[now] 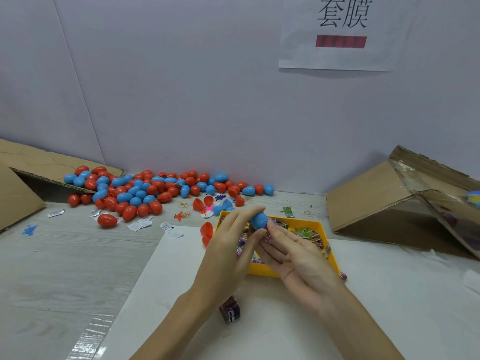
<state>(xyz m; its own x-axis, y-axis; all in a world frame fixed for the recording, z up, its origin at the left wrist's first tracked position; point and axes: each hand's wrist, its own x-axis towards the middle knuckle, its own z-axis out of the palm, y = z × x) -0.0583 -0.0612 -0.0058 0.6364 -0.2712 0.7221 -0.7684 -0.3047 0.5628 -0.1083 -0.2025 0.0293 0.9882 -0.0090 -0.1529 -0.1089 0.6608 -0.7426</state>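
Blue plastic showed between both hands in the head view: a blue egg (258, 221) was held just above the near left part of a yellow tray (320, 225). The left hand (233, 246) gripped the egg with its fingers curled over the top and its thumb underneath. The right hand (293, 254) pinched the egg's lower end, its thumb pressed on a purple film (268, 225) there, the other fingers loosely bent below. The tray held printed packets and stood on a white sheet (259, 339) on the desk (65, 268). A pile of red and blue eggs (145, 190) lay against the wall, well apart, and a cardboard box (376, 198) lay tipped at the right.
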